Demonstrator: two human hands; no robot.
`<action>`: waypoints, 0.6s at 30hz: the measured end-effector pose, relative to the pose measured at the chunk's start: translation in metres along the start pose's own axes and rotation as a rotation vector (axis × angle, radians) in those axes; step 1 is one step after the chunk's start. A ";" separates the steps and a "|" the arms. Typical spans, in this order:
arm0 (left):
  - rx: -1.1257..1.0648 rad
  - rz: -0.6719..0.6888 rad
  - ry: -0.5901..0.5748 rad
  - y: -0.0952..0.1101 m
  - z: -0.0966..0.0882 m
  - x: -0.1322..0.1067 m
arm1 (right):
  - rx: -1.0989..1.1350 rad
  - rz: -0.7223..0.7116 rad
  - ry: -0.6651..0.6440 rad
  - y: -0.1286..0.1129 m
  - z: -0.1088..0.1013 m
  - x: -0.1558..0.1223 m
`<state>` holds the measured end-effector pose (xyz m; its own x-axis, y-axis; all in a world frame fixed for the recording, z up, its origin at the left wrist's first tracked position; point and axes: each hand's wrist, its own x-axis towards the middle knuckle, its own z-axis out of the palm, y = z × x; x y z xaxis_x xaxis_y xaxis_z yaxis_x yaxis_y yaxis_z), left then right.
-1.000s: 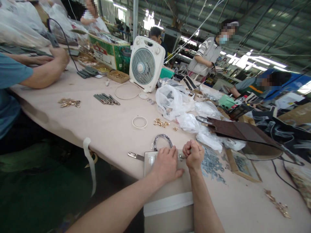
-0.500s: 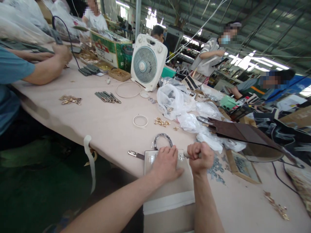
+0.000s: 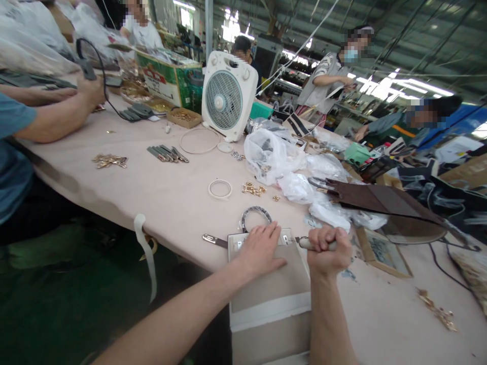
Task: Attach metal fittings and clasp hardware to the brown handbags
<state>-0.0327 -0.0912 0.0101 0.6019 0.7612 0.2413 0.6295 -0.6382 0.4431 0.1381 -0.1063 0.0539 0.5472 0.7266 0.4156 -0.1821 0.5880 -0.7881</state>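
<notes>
My left hand (image 3: 261, 250) lies flat, fingers spread, on a beige panel with a white band (image 3: 271, 284) at the table's near edge. My right hand (image 3: 327, 252) is a fist around the pale handle of a tool (image 3: 309, 244), whose tip points left at a small metal fitting (image 3: 285, 237) on the panel's top edge. A metal strap end (image 3: 214, 240) sticks out left of the panel. A dark ring (image 3: 255, 215) lies just beyond my left hand.
A white fan (image 3: 227, 95), plastic bags (image 3: 272, 157), gold hardware (image 3: 252, 189), a white ring (image 3: 219, 188) and a brown leather piece (image 3: 373, 199) lie on the table (image 3: 163, 187). A small tray (image 3: 381, 252) sits right of my fist. Another person's arm (image 3: 57, 114) rests at far left; people work behind.
My right fist has shifted right and lowered, drawing the tool handle out to the right of the fitting. My left hand stays flat on the panel.
</notes>
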 end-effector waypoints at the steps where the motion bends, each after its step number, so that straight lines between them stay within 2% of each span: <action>1: -0.001 0.018 0.009 -0.005 -0.006 -0.003 | 0.018 -0.001 0.016 -0.007 0.000 -0.002; 3: -0.002 0.036 0.042 -0.015 -0.016 -0.011 | 0.055 0.027 0.035 -0.014 0.002 -0.009; 6: -0.062 0.039 0.079 -0.029 -0.022 -0.020 | 0.094 0.110 0.002 -0.010 0.010 -0.023; 9: -0.142 0.054 0.112 -0.037 -0.016 -0.025 | 0.124 0.156 -0.039 0.005 0.021 -0.036; 13: -0.185 0.065 0.154 -0.040 -0.008 -0.025 | 0.142 0.148 -0.022 0.025 0.028 -0.046; 18: -0.211 0.068 0.194 -0.041 -0.008 -0.027 | 0.162 0.124 -0.012 0.033 0.031 -0.049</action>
<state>-0.0780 -0.0847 -0.0077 0.5210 0.7384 0.4282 0.4628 -0.6659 0.5851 0.0799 -0.1118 0.0214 0.5024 0.8008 0.3259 -0.3773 0.5423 -0.7507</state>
